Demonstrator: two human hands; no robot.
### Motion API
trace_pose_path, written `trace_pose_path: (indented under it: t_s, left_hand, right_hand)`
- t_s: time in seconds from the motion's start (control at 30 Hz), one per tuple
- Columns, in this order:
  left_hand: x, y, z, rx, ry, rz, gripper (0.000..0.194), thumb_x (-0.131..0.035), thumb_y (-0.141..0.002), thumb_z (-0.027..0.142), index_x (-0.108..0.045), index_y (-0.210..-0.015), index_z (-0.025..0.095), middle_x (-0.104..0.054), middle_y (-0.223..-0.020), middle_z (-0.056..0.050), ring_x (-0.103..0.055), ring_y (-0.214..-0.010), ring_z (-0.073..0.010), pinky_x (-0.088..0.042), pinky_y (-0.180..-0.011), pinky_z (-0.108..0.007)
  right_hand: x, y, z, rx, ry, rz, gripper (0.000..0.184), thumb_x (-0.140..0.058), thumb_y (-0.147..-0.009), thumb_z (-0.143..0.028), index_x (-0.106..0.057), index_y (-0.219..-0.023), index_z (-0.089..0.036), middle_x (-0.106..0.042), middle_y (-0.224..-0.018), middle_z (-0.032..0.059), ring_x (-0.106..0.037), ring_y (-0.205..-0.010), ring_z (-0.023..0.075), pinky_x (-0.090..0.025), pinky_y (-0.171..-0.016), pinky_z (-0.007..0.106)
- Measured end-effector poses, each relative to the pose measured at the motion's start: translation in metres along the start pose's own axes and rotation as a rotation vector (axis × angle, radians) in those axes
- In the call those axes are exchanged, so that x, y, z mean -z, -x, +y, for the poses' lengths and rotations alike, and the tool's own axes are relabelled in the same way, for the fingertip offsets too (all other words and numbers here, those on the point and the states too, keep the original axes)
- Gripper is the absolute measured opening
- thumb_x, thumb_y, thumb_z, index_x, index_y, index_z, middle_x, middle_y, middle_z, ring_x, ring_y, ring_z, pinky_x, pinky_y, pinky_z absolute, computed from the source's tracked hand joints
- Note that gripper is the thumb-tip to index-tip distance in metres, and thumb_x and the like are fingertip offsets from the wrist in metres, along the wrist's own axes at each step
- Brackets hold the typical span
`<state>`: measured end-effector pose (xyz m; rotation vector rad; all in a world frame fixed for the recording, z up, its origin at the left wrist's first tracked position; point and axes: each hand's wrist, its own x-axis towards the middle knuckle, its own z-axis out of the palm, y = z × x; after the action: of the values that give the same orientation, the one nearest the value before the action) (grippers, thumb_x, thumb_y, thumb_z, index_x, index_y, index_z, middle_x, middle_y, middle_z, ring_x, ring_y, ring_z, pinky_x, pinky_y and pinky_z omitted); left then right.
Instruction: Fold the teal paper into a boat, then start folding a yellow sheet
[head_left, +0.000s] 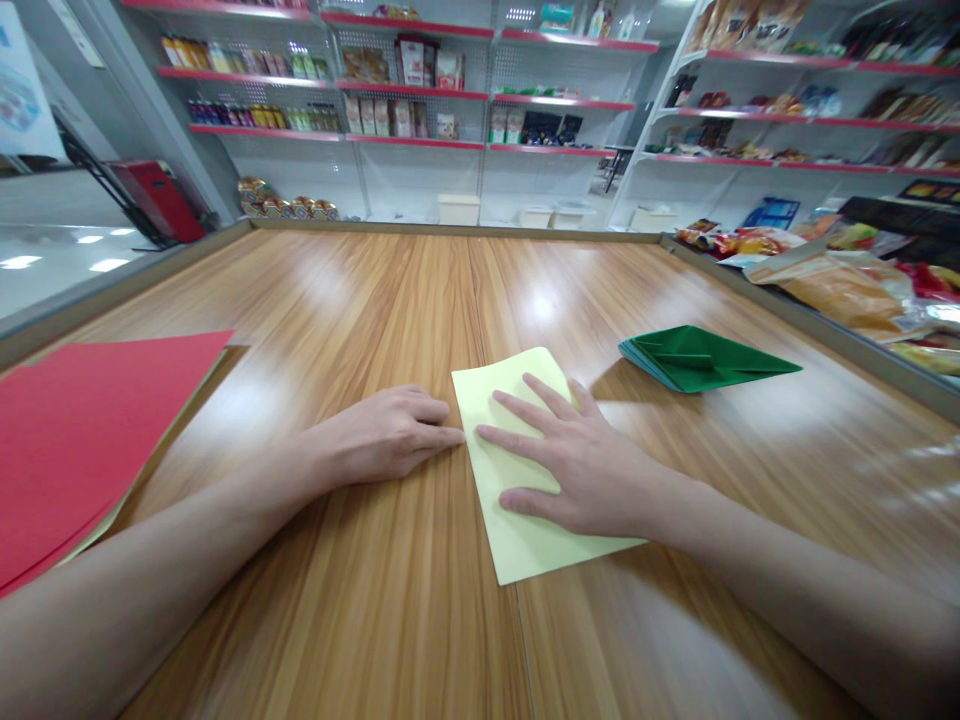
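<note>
A pale yellow sheet of paper point(517, 545) lies on the wooden table, its upper right edge curving slightly upward. Spread flat across it, my right hand point(574, 455) presses on the sheet with fingers apart. My left hand point(394, 430) rests on the wood just left of the paper, its fingers curled together and the index fingertip at the sheet's left edge. The left thumb is mostly hidden. Beyond my right hand sits a folded green paper piece point(697, 360), pointed at its right end, with layered bluish edges on the left.
A stack of red paper point(90, 430) lies at the table's left, with a yellowish sheet beneath. The wooden table point(360, 310) has a raised rim. Packaged goods point(847, 290) are beyond its right edge, and stocked shelves point(412, 90) stand behind.
</note>
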<state>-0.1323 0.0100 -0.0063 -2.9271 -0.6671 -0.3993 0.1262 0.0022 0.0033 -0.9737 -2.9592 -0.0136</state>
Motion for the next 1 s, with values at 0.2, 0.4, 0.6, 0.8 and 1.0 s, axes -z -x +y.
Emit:
trace_pose_path:
  t_s: [0.2, 0.4, 0.6, 0.8, 1.0]
  left_hand:
    - [-0.0025, 0.0033, -0.0024, -0.008, 0.033, 0.025, 0.029, -0.04, -0.093, 0.016, -0.068, -0.102, 0.015, -0.061, -0.073, -0.006, -0.057, -0.069, -0.0165, -0.045, -0.065, -0.028]
    - [-0.0016, 0.0039, -0.0023, 0.003, -0.004, -0.013, 0.031, -0.037, -0.092, 0.013, -0.067, -0.1, 0.014, -0.06, -0.073, -0.006, -0.056, -0.067, -0.0152, -0.045, -0.062, -0.026]
    - [0.0007, 0.0004, -0.0023, 0.007, -0.016, -0.026, 0.03, -0.041, -0.091, 0.013, -0.068, -0.104, 0.016, -0.064, -0.076, -0.006, -0.058, -0.071, -0.0168, -0.045, -0.066, -0.028]
    - [-0.0004, 0.0012, -0.004, 0.021, -0.02, -0.023, 0.028, -0.044, -0.092, 0.015, -0.068, -0.104, 0.017, -0.065, -0.075, -0.005, -0.059, -0.069, -0.016, -0.043, -0.065, -0.028]
    - [0.0015, 0.0003, -0.0038, 0.033, -0.013, -0.05, 0.028, -0.043, -0.093, 0.017, -0.068, -0.105, 0.018, -0.064, -0.075, -0.004, -0.059, -0.069, -0.0159, -0.043, -0.066, -0.028]
  right_hand:
    - [0.0001, -0.0001, 0.0, 0.003, -0.008, 0.013, 0.062, -0.038, -0.086, -0.066, -0.043, -0.138, -0.032, -0.034, -0.148, 0.0084, -0.018, -0.136, 0.0427, -0.013, -0.101, 0.069]
    - [0.0005, -0.0001, -0.0008, -0.002, -0.01, -0.002, 0.063, -0.037, -0.087, -0.066, -0.041, -0.139, -0.031, -0.032, -0.149, 0.0093, -0.017, -0.137, 0.0428, -0.013, -0.101, 0.069]
    - [-0.0001, -0.0007, -0.0008, -0.003, -0.004, 0.003, 0.062, -0.038, -0.087, -0.066, -0.041, -0.139, -0.032, -0.032, -0.149, 0.0087, -0.016, -0.137, 0.0427, -0.013, -0.101, 0.069]
    - [0.0004, -0.0004, -0.0012, -0.004, -0.023, 0.002, 0.064, -0.037, -0.086, -0.067, -0.041, -0.139, -0.032, -0.032, -0.149, 0.0088, -0.016, -0.137, 0.0425, -0.012, -0.102, 0.069]
    - [0.0007, -0.0007, -0.0015, -0.007, -0.025, 0.001, 0.063, -0.037, -0.087, -0.066, -0.041, -0.139, -0.031, -0.033, -0.149, 0.0086, -0.016, -0.137, 0.042, -0.01, -0.102, 0.069]
